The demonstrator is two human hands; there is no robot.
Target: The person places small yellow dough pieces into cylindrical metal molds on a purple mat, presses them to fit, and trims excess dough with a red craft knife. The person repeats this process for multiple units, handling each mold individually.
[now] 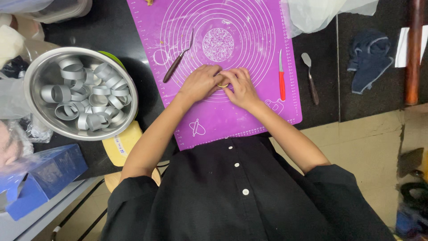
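My left hand (200, 82) and my right hand (240, 85) meet over the purple baking mat (249, 111), fingertips pressed together around a small round ring with pale dough (222, 85). Most of that piece is hidden by my fingers. A palette knife with a dark handle (177, 60) lies on the mat to the left of my hands. A small knife with a red handle (281, 78) lies to their right.
A steel bowl (33, 76) full of several metal rings stands at the left on the dark counter. A spatula (310, 78), a dark cloth (369, 58) and a wooden rolling pin (413, 49) lie at the right. A blue box (49, 174) sits lower left.
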